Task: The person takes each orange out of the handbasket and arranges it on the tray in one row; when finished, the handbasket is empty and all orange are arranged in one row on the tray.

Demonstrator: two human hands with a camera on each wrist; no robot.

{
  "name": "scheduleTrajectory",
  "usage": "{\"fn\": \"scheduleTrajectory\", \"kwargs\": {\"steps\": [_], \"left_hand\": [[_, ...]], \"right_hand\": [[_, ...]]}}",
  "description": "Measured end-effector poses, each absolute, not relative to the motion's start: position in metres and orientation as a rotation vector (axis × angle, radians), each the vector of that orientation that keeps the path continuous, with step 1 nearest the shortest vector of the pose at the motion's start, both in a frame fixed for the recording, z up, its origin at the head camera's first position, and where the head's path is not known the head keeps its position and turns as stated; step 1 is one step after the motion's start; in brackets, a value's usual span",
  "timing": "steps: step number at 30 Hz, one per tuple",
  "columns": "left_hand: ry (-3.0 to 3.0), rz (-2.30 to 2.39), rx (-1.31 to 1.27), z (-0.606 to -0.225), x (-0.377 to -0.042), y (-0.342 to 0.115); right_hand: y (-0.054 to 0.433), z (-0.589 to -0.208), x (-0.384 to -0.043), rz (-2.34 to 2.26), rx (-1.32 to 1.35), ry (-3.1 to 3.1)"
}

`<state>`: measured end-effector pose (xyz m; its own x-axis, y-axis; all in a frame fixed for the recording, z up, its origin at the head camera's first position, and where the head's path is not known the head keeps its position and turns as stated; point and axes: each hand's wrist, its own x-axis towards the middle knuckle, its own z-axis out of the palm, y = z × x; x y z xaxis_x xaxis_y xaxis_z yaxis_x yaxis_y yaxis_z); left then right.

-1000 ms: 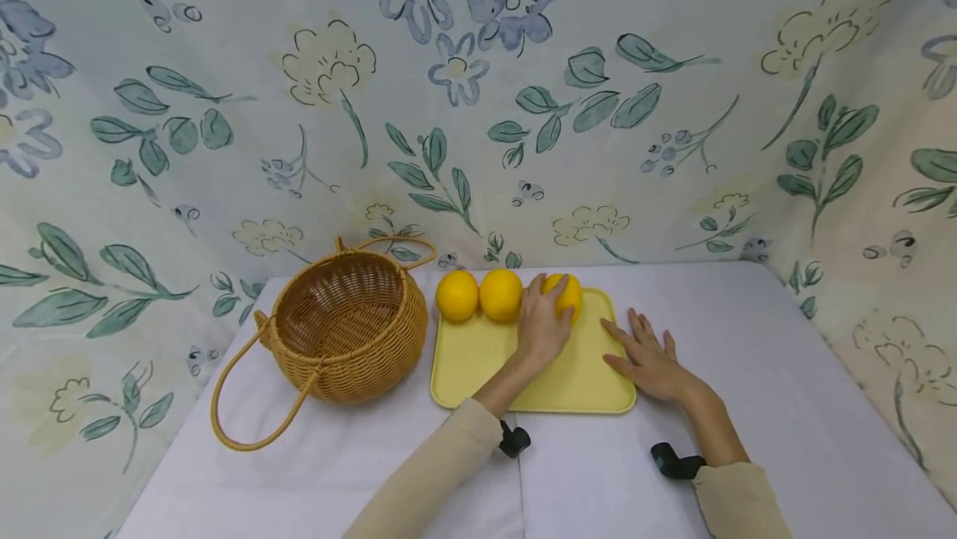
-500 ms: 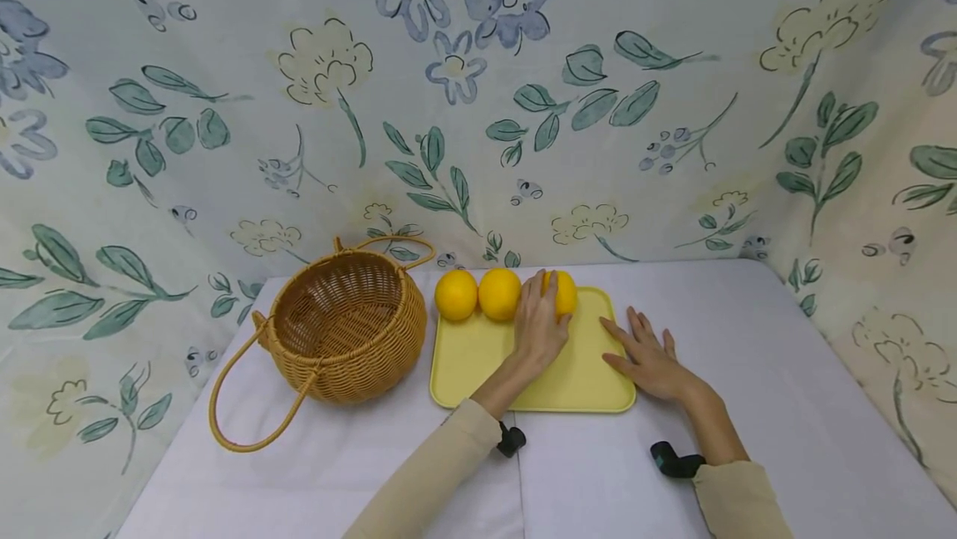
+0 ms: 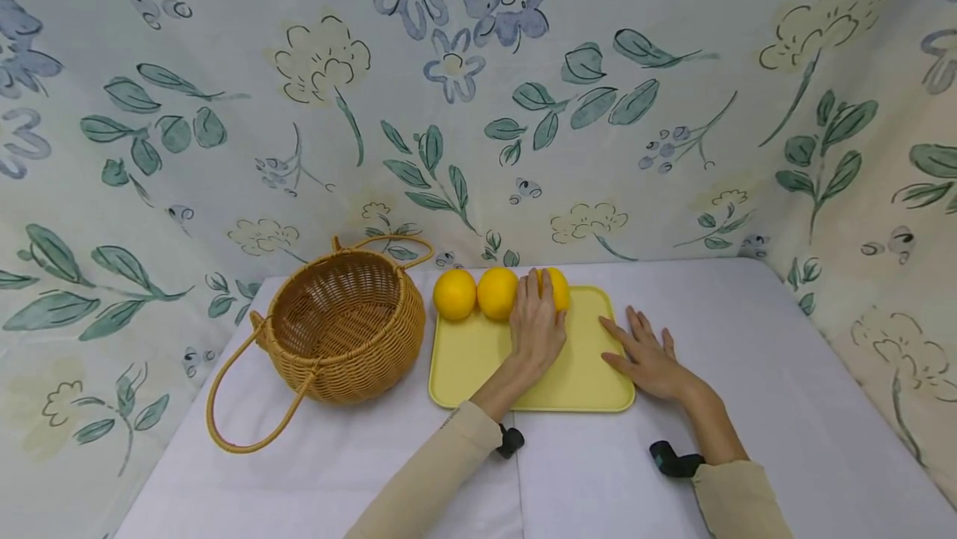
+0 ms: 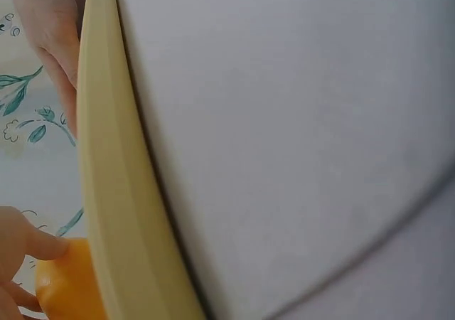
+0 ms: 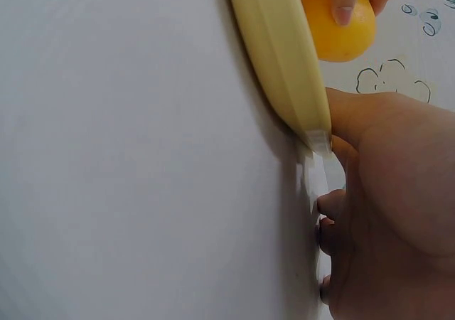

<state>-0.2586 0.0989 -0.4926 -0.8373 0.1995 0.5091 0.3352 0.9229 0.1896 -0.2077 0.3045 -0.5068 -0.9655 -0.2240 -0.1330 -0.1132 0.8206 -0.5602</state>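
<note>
Three oranges line the far side of a yellow tray (image 3: 591, 356) in the head view: a left orange (image 3: 454, 295), a middle orange (image 3: 498, 293) and a right orange (image 3: 561, 290). My left hand (image 3: 537, 330) grips the right orange from above, its fingers covering part of the fruit; the left wrist view shows the thumb against that orange (image 4: 70, 281). At the tray's right edge rests my right hand (image 3: 649, 363), fingers spread and thumb touching the rim. In the right wrist view, the tray's corner (image 5: 291, 71) meets that thumb.
A round wicker basket (image 3: 407, 340) with two handles stands left of the tray, near its left edge. White cloth (image 3: 583, 472) covers the table. A floral curtain (image 3: 478, 149) hangs behind it.
My left hand has moved the right orange slightly left, close to the middle orange. The right hand stays in place on the tray's edge.
</note>
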Motion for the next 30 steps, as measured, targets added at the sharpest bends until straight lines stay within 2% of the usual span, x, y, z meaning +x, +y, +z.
{"fn": "scheduleTrajectory", "kwargs": {"steps": [7, 30], "left_hand": [[-2.588, -0.190, -0.401, -0.492, -0.262, 0.096], [-2.580, -0.247, -0.525, -0.492, -0.265, 0.091]], "right_hand": [[0.305, -0.507, -0.207, -0.841, -0.261, 2.817], [0.306, -0.505, -0.207, -0.889, -0.276, 2.796]]}}
